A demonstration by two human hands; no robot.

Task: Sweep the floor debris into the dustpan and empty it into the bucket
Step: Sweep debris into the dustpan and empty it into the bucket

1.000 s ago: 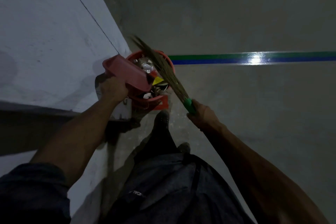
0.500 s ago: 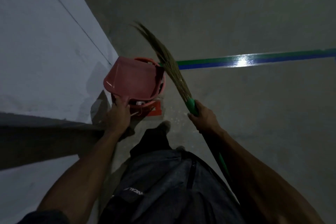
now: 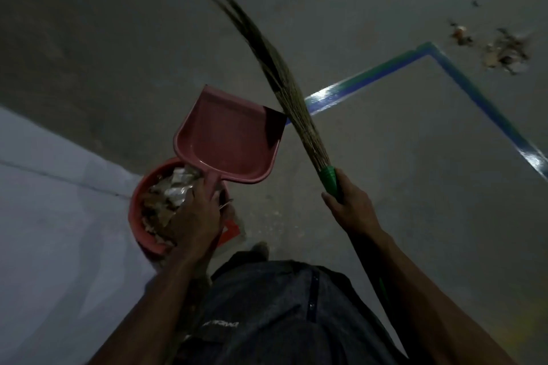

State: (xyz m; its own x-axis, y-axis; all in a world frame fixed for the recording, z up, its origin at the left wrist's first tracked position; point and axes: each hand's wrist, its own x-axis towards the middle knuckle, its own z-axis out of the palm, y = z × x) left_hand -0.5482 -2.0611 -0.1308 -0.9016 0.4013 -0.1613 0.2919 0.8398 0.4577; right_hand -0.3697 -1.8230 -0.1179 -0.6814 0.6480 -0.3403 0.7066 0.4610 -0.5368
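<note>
My left hand (image 3: 197, 213) grips the handle of a pink dustpan (image 3: 228, 136), held level above the floor with its pan bare. Just below and left of it stands a red bucket (image 3: 135, 210) filled with paper scraps and litter; my left hand hovers over its right side. My right hand (image 3: 351, 207) holds a grass broom (image 3: 284, 83) by its green handle, bristles pointing up and away, crossing the dustpan's right corner. A pile of debris (image 3: 501, 50) lies on the grey floor at the far right.
A white wall (image 3: 59, 216) runs along the left beside the bucket. A blue-green tape line (image 3: 370, 74) forms a corner on the floor. My dark trousers and shoe (image 3: 261, 249) are below, close to the bucket.
The dustpan has swung away from over the bucket and turned face up, now bare. My view has turned right, bringing the far debris pile into sight. The broom stays raised.
</note>
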